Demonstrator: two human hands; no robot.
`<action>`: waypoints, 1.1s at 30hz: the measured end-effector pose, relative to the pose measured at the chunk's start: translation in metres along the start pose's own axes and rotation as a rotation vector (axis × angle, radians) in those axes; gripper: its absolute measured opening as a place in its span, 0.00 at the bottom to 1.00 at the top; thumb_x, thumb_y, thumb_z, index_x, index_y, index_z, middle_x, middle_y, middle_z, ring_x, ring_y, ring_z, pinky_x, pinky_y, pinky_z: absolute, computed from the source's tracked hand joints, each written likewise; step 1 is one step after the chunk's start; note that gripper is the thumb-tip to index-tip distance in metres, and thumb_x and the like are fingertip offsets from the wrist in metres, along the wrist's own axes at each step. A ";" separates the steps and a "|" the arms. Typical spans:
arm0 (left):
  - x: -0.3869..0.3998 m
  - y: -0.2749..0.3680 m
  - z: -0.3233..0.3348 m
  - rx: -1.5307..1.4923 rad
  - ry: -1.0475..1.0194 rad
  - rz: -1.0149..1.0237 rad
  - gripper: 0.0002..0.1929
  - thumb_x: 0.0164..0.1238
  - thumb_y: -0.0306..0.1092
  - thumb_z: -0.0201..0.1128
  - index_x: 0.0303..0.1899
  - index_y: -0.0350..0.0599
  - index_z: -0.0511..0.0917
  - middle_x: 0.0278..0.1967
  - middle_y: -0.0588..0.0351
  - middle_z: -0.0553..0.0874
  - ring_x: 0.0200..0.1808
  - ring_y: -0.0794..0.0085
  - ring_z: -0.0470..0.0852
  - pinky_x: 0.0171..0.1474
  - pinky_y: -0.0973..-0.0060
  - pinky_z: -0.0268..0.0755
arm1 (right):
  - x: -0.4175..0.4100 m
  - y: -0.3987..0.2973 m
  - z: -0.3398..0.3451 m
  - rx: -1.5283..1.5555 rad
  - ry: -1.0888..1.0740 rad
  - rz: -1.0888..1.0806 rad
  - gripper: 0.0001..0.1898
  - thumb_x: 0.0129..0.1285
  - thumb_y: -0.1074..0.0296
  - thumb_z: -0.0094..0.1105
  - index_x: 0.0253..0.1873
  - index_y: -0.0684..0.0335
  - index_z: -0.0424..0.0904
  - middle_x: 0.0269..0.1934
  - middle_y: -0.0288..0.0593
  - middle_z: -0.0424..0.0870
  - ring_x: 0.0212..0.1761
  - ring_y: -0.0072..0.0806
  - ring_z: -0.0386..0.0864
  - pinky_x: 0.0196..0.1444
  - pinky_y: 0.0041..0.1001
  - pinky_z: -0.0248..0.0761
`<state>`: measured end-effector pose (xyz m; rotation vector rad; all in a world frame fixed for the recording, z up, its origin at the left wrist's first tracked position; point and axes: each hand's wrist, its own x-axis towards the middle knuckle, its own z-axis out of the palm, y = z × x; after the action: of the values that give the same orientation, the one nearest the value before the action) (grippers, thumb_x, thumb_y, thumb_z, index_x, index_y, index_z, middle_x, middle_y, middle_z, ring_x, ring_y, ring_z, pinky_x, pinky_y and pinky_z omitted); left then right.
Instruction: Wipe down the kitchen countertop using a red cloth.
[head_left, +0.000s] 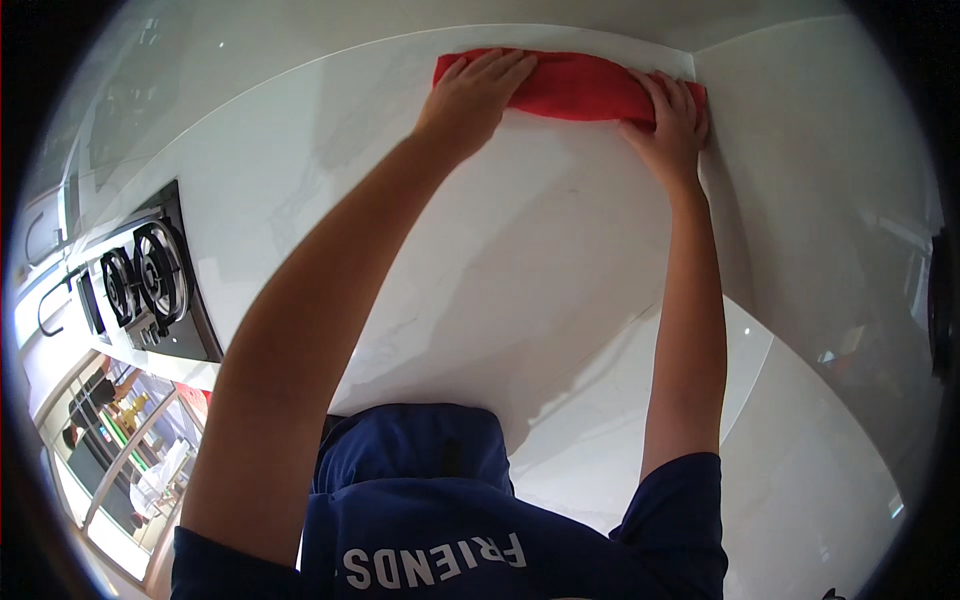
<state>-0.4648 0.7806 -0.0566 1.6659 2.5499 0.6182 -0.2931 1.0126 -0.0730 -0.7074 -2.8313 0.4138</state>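
Observation:
A folded red cloth (574, 86) lies stretched along the back of a white marbled countertop (480, 225), close to where the counter meets the wall. My left hand (472, 101) presses down on the cloth's left end, its fingers laid over the fabric. At the right end, my right hand (670, 124) grips the cloth with the thumb at its near edge and the fingers on top. The right end reaches the corner beside the side wall. Both palms' undersides are hidden.
A glossy wall (810, 187) borders the counter on the right. Left of my arms sits a two-burner gas hob (161, 274), with a dark curved faucet (46, 307) beyond it. Through a glazed opening (124, 450) at lower left, people and shelving show small.

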 end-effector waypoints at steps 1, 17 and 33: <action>-0.010 0.004 0.000 0.007 0.001 -0.006 0.32 0.67 0.23 0.62 0.73 0.50 0.67 0.72 0.55 0.73 0.72 0.58 0.71 0.73 0.59 0.67 | -0.007 -0.002 -0.001 -0.002 0.011 0.001 0.38 0.52 0.50 0.73 0.71 0.31 0.71 0.75 0.37 0.65 0.81 0.40 0.56 0.76 0.65 0.44; -0.272 0.151 -0.022 0.043 -0.176 -0.022 0.25 0.65 0.33 0.63 0.65 0.53 0.75 0.72 0.56 0.73 0.75 0.62 0.68 0.74 0.50 0.61 | -0.317 -0.087 -0.048 -0.106 -0.208 0.187 0.44 0.40 0.57 0.80 0.69 0.34 0.74 0.61 0.36 0.75 0.65 0.43 0.70 0.69 0.57 0.52; -0.386 0.130 -0.059 0.003 -0.041 -0.154 0.14 0.64 0.33 0.63 0.51 0.52 0.78 0.60 0.60 0.80 0.68 0.67 0.75 0.71 0.50 0.65 | -0.375 -0.195 -0.037 -0.079 -0.338 -0.055 0.43 0.47 0.63 0.79 0.70 0.52 0.67 0.62 0.41 0.74 0.67 0.43 0.69 0.70 0.56 0.51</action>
<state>-0.2013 0.4653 -0.0291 1.4494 2.6184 0.5640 -0.0420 0.6743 -0.0212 -0.6230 -3.1914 0.4532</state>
